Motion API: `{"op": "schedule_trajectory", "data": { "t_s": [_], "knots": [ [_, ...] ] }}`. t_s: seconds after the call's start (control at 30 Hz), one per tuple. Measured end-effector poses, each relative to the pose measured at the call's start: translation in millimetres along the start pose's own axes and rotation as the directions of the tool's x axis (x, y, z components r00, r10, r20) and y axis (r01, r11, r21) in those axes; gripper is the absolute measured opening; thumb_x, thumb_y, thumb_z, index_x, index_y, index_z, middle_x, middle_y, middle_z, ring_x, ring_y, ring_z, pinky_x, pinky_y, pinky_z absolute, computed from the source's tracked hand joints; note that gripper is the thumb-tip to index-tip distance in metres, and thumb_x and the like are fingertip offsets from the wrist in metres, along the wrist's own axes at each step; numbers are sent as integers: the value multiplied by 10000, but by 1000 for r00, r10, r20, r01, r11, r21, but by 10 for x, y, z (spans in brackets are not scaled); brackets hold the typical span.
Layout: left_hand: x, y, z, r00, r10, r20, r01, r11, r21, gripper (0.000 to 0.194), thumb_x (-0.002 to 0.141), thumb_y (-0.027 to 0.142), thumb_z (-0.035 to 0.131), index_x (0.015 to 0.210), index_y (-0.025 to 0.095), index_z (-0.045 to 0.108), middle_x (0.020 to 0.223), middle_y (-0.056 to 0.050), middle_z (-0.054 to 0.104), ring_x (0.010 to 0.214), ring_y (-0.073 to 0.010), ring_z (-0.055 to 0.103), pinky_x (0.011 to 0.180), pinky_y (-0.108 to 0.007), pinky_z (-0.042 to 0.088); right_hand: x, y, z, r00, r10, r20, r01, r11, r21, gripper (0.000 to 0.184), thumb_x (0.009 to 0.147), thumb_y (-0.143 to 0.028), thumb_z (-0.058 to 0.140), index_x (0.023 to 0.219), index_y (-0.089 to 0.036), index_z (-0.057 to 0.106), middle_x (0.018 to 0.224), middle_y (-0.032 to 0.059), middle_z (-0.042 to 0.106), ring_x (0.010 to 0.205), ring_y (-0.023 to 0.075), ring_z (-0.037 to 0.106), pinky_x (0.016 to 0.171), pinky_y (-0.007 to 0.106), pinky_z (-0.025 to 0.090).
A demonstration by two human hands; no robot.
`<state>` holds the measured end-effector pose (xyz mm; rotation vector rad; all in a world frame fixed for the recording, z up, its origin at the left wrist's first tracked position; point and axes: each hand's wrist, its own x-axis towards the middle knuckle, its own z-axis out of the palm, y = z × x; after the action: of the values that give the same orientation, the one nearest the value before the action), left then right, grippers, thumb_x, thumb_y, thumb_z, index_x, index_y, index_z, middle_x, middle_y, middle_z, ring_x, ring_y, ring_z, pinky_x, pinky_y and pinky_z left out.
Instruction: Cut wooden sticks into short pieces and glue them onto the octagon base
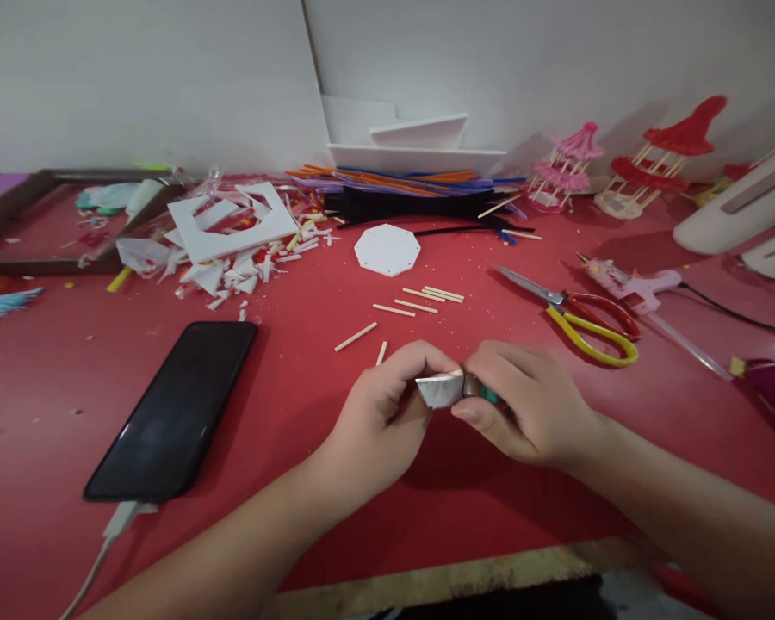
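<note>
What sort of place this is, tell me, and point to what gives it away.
Most likely a craft workspace, though whether at home or in a shop I can't tell. The signs: a glue gun, scissors and a pink model on thin posts.

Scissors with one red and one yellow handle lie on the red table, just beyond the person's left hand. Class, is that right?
The hand is wrong: the head view shows the scissors beyond the person's right hand. They do have one red and one yellow handle and lie on the red table.
</note>
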<state>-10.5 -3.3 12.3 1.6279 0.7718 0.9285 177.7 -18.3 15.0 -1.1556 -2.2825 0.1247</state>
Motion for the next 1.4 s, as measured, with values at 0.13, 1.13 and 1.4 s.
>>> {"op": "schedule_trajectory", "data": {
  "t_s": [0.13,1.13,1.4],
  "knots": [
    [-5,-12,-2,1000,11,11,-11,1000,5,265,805,-40,452,881,194,552,783,24,576,704,-101,525,646,-202,413,7,-6,-5,1000,2,8,-2,1000,3,466,982,-514,317,689,-188,475,595,-17,441,541,106,352,527,247,269],
    [-56,81,-14,988,148,-39,-141,979,149,191,914,46,484,824,166,602,678,16,623,633,-73,584,638,-160,455,-41,273,-200,941,235,-244,-217,971,101,335,983,-385,393,710,-199,446,544,-53,374,488,85,358,504,240,278],
    [-11,-44,-5,988,141,-59,-130,979,155,213,890,7,468,897,194,569,777,30,617,673,-74,544,621,-158,427,-16,20,-40,999,-14,40,7,988,154,395,985,-487,348,810,-173,510,671,-9,501,578,106,406,542,259,294]
  ]
}}
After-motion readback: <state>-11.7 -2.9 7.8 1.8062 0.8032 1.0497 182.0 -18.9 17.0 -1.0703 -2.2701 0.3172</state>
